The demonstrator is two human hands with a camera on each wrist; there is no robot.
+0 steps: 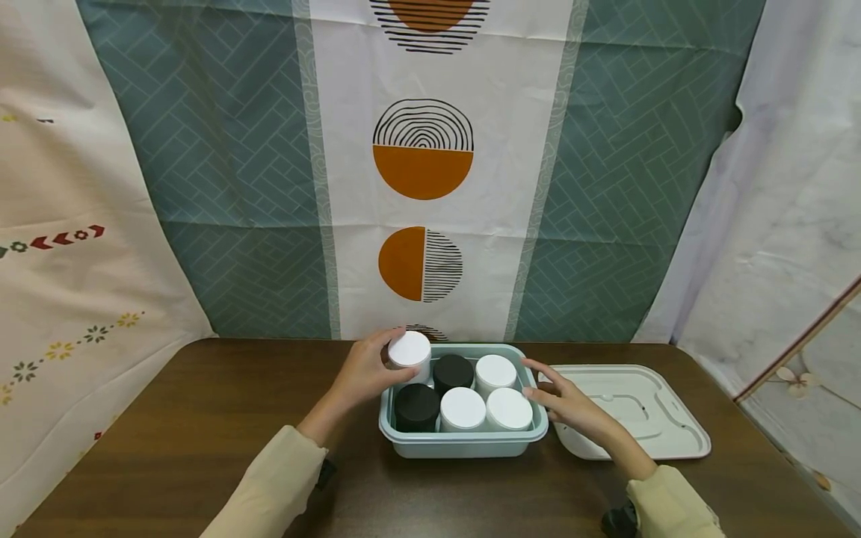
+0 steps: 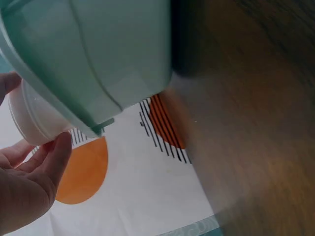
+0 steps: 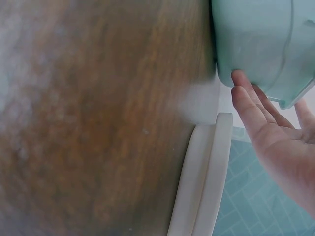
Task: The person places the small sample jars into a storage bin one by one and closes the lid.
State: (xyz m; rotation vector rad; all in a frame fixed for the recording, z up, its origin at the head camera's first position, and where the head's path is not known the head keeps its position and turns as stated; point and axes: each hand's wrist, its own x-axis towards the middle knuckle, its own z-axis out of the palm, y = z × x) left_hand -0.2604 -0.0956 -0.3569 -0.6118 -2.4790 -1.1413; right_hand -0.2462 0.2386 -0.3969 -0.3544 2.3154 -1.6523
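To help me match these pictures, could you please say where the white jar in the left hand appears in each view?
Head: white jar, lower half, just left of centre.
Left wrist: left edge, near mid-height.
Right wrist: not in it.
Shared landmark: the pale green tub, in all three views.

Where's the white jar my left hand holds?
In the head view, your left hand grips the white jar at the back left corner of the bin, left of a black jar.
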